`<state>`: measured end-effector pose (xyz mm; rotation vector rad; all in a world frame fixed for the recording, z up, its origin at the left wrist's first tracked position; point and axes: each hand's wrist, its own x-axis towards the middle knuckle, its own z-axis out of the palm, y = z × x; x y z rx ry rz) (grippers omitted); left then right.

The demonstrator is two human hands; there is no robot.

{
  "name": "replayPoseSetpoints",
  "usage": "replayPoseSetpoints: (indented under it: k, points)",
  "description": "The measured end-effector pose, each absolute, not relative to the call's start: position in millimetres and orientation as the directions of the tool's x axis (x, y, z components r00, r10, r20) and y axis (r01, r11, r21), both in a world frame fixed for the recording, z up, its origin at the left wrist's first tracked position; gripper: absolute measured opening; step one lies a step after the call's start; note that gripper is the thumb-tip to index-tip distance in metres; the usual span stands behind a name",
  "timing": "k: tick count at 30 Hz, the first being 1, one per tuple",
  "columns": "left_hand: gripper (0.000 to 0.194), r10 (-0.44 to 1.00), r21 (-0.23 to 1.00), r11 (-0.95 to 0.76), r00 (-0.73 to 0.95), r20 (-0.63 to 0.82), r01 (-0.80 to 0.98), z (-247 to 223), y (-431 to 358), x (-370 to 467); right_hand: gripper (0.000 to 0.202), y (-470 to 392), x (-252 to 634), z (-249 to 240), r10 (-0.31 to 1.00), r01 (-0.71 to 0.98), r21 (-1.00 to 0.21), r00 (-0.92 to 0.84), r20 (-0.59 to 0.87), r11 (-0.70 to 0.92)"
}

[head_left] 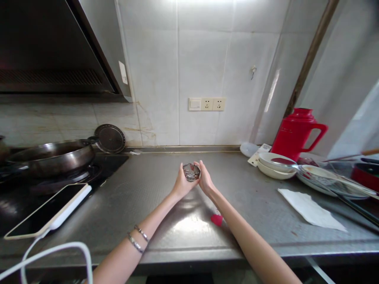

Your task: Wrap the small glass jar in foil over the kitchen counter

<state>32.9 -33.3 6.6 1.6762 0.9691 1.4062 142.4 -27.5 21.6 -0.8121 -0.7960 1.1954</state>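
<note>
Over the middle of the steel counter [142, 221], a small round glass [191, 172] with a shiny, see-through, patterned look sits between both hands. My left hand [182, 184] is closed around its left and near side. From the right, my right hand [205, 180] presses against it with the fingers together. Most fingers are hidden behind the glass and the palms, and what is inside it is too small to make out. A small pinkish-red piece [216, 219] lies on the counter beside my right forearm.
On the left, a steel pan [53, 159] stands on the black stove, with a phone [45, 211] and its white cable [59, 248] nearer me. At right are a red thermos jug [296, 132], stacked bowls [276, 165], plates with utensils, and a white paper napkin [310, 209].
</note>
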Motion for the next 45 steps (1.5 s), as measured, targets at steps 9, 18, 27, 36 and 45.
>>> replayPoseSetpoints:
  k: [9, 18, 27, 36, 45]
  points:
    - [0.077, 0.839, 0.853, -0.51, 0.284, 0.464, 0.113, 15.2, -35.3, 28.3, 0.053, -29.5, 168.8, 32.7, 0.995, -0.376, -0.922, 0.081, 0.06, 0.086]
    - [0.068, 0.862, 0.87, -0.481, 0.236, 0.448, 0.106, 10.3, -38.3, 31.3, 0.058, -37.1, 158.9, 31.9, 0.998, -0.352, -0.934, -0.003, 0.065, 0.06]
    - [0.07, 0.856, 0.842, -0.517, 0.089, 0.509, 0.154, 6.9, -39.4, 34.0, 0.056, -40.1, 148.4, 33.3, 0.992, -0.413, -0.902, 0.063, 0.113, 0.129]
    - [0.085, 0.897, 0.893, -0.44, -0.005, 0.442, 0.089, 1.4, -43.4, 38.2, 0.056, -35.0, 144.8, 24.6, 0.985, -0.389, -0.907, 0.116, 0.125, 0.16]
    - [0.079, 0.838, 0.851, -0.515, 0.271, 0.474, 0.103, 12.8, -45.1, 33.1, 0.066, -30.2, 171.0, 32.4, 0.995, -0.412, -0.907, 0.082, 0.06, 0.089]
